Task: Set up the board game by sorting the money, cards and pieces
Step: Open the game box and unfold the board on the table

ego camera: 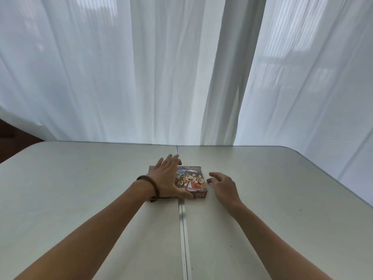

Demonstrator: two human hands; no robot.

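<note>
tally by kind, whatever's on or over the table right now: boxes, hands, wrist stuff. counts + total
Game box: 1
Hands: 2 (left hand flat on the box, right hand beside it, holding nothing)
Bracelet: 1, on the left wrist
Total: 4

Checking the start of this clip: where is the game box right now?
Head view: the game box lies on the table across its centre seam, its left part under the left hand, the right hand just off its right edge.
</note>
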